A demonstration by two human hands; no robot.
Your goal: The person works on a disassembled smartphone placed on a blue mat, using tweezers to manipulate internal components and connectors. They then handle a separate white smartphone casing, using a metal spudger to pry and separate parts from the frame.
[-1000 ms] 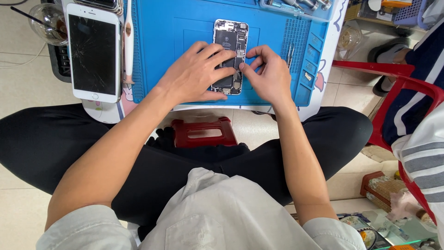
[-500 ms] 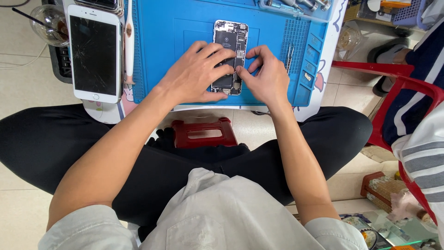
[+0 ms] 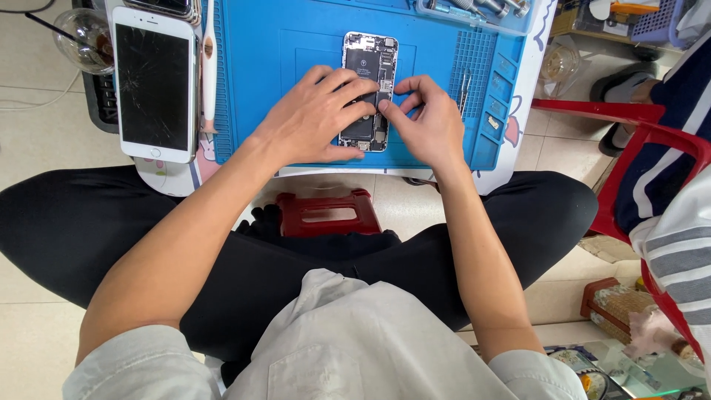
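Note:
An opened phone body [image 3: 369,63] with its insides exposed lies on a blue repair mat [image 3: 266,81]. My left hand [image 3: 315,115] rests flat over the phone's lower half, fingers pressing on it. My right hand [image 3: 424,122] sits at the phone's right edge, thumb and fingertips pinched together against it beside my left fingertips. What the pinch holds is too small to tell. The lower part of the phone is hidden under my hands.
A white phone screen with cracked glass [image 3: 154,85] lies left of the mat. Tweezers [image 3: 464,89] lie in the mat's right section, tools [image 3: 474,9] along its top edge. A red stool [image 3: 329,211] stands below the table. A person in stripes sits on a red chair [image 3: 637,148] at right.
Both hands have stayed on the phone; my right fingers shifted slightly along its right edge. The phone has not moved.

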